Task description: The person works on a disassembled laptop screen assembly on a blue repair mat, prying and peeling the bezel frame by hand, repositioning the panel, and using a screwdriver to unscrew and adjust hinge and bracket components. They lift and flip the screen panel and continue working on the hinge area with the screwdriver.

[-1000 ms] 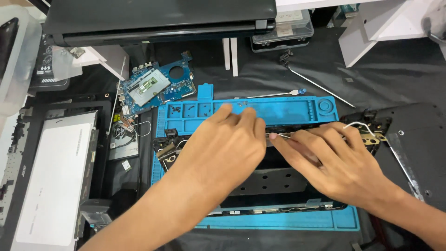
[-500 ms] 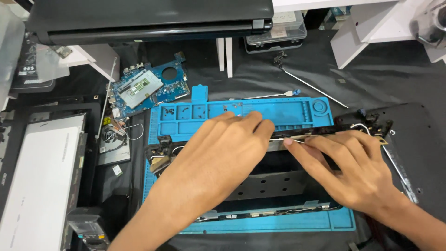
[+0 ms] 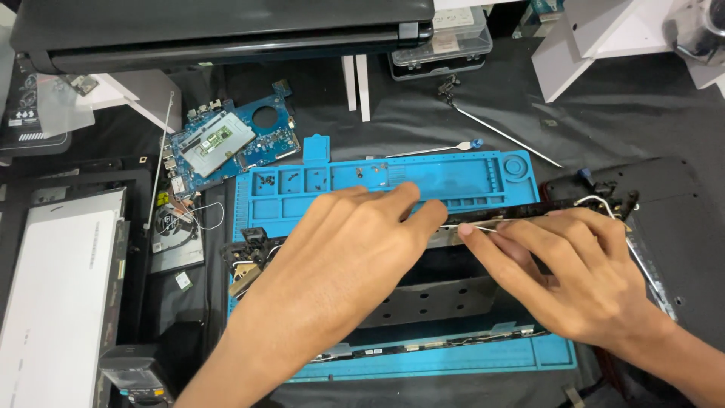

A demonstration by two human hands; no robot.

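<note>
Pinching a thin white cable (image 3: 461, 226), both hands meet over a black laptop frame (image 3: 423, 298). Left hand (image 3: 355, 249) and right hand (image 3: 574, 272) work above a blue repair mat (image 3: 393, 180).

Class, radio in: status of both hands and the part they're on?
Left hand and right hand pinching thin white cable on black laptop frame. Blue repair mat beneath. Nothing blocking.

Left hand (image 3: 355, 253) lies palm-down, fingertips meeting the right hand's (image 3: 581, 279) pinching grip.

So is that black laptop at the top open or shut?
Shut: the black laptop lies flat, its lid down on its base along the front edge.
</note>
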